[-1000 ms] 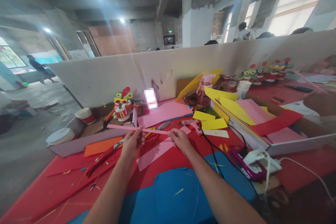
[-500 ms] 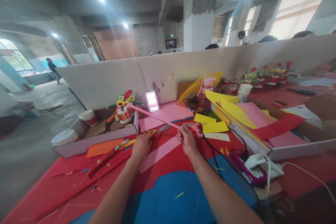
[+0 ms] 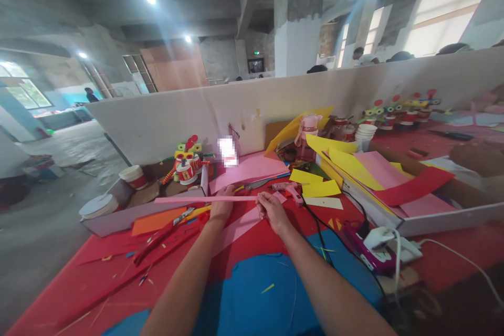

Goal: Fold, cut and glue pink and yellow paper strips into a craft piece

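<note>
My right hand (image 3: 272,211) is closed, pinching one end of a long narrow pink paper strip (image 3: 185,200). The strip runs level to the left, passing in front of my left hand (image 3: 222,206). My left hand is closed at the yellow-handled scissors (image 3: 255,185), whose blades point right; its fingertips are partly hidden. Below the hands a wider pink paper piece (image 3: 238,228) lies on the red table covering. Just beyond my right hand rests a pink glue gun (image 3: 290,190) with a black cord.
A shallow box (image 3: 157,203) at left holds a paper-cup robot figure (image 3: 187,168). At right, another box (image 3: 437,223) holds coloured paper sheets. A purple power strip (image 3: 368,252) with cables lies front right. A craft knife (image 3: 183,216) lies left of my hands; a white partition (image 3: 177,110) stands behind.
The pink strip has swung from slanting up and away to lying level across my left hand. My left hand and the scissors have shifted slightly right and away. My right hand moved slightly left.
</note>
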Available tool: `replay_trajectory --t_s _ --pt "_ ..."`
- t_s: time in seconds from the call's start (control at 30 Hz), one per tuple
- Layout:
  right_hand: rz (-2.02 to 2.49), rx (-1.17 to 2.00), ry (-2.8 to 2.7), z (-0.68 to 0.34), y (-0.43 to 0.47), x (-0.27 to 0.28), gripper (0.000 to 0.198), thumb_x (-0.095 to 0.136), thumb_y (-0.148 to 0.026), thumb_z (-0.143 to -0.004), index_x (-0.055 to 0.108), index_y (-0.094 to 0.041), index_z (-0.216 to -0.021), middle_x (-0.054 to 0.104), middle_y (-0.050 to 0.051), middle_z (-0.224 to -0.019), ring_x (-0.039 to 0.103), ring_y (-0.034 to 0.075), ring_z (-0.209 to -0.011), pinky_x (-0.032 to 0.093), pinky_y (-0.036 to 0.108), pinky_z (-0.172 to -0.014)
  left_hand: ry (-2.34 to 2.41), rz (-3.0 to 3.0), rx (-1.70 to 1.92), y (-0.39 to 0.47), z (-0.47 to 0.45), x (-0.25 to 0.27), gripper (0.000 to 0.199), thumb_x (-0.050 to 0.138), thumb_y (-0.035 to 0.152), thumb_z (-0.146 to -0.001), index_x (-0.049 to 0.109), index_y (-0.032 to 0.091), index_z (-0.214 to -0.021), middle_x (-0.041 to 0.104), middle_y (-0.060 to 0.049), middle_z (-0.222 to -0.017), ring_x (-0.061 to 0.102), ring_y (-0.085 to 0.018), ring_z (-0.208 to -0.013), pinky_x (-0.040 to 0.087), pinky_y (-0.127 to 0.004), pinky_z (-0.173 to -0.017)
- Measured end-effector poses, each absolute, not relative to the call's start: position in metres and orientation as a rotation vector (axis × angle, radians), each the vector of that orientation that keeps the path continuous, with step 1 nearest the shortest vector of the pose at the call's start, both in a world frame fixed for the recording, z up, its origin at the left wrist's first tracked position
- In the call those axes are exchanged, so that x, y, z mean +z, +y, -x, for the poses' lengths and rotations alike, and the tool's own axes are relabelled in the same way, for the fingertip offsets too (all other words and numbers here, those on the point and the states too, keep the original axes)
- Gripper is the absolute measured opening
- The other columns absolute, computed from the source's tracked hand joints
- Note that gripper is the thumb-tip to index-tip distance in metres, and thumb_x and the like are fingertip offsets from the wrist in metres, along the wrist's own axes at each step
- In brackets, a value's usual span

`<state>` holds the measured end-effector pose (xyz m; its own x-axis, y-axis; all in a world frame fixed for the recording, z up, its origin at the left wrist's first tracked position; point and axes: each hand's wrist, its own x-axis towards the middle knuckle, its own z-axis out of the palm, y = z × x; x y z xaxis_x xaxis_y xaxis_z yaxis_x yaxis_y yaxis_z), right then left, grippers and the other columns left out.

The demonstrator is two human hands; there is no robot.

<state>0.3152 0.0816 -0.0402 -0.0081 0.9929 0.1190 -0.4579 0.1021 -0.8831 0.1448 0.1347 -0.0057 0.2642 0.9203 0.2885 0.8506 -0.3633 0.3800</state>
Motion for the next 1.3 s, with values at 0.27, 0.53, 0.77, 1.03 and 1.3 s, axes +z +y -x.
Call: replay_trajectory --t_s 0.27,0.53,0.77,1.03,1.3 --pt "0.989 1.041 -0.84 -0.315 0.085 -0.045 0.039 0.062 -0.056 -0.074 0.053 -0.02 -0.061 0.046 -0.007 -0.046 0.038 0.007 -0.036 0.028 0.02 -0.036 1.237 -2.539 0.808 0.086 -0.123 0.003 0.028 0.045 0.01 -0.075 0.07 0.019 -0.084 0.072 -0.005 -0.086 0.064 -0.018 -0.083 0.051 -0.03 -0.081" --pt "0.956 1.197 -1.02 -0.324 0.077 -0.034 0.033 0.061 -0.047 -0.075 0.051 -0.021 -0.057 0.042 -0.007 -0.042 0.032 0.007 -0.035 0.022 0.021 -0.034 1.478 -2.981 0.667 0.078 -0.137 -0.002 0.064 0.047 0.005 -0.078 0.051 0.027 -0.138 0.052 -0.008 -0.142 0.035 -0.029 -0.138 0.017 -0.052 -0.116" --pt "0.952 1.139 -0.889 -0.321 0.081 -0.04 0.039 0.063 -0.058 -0.075 0.051 -0.021 -0.068 0.046 -0.008 -0.046 0.036 0.006 -0.035 0.027 0.019 -0.034 1.748 -2.891 0.448 0.088 -0.115 -0.008 0.041 0.038 0.012 -0.091 0.063 0.019 -0.123 0.069 -0.013 -0.095 0.057 -0.028 -0.102 0.033 -0.048 -0.102" --pt "1.028 1.162 -1.142 -0.313 0.073 -0.038 0.037 0.063 -0.056 -0.075 0.06 -0.019 -0.075 0.05 -0.007 -0.048 0.039 0.006 -0.035 0.026 0.019 -0.034 1.897 -2.901 0.515 0.085 -0.117 -0.008 0.038 0.039 0.014 -0.092 0.062 0.015 -0.122 0.069 -0.015 -0.101 0.055 -0.031 -0.105 0.03 -0.052 -0.101" --pt "0.961 1.179 -1.216 -0.301 0.075 -0.046 0.044 0.052 -0.063 -0.082 0.051 -0.021 -0.07 0.058 -0.003 -0.058 0.047 0.009 -0.041 0.036 0.022 -0.039 1.559 -2.993 0.7 0.074 -0.146 -0.01 0.022 0.046 0.013 -0.089 0.067 0.017 -0.091 0.069 -0.01 -0.077 0.059 -0.026 -0.087 0.035 -0.045 -0.099"
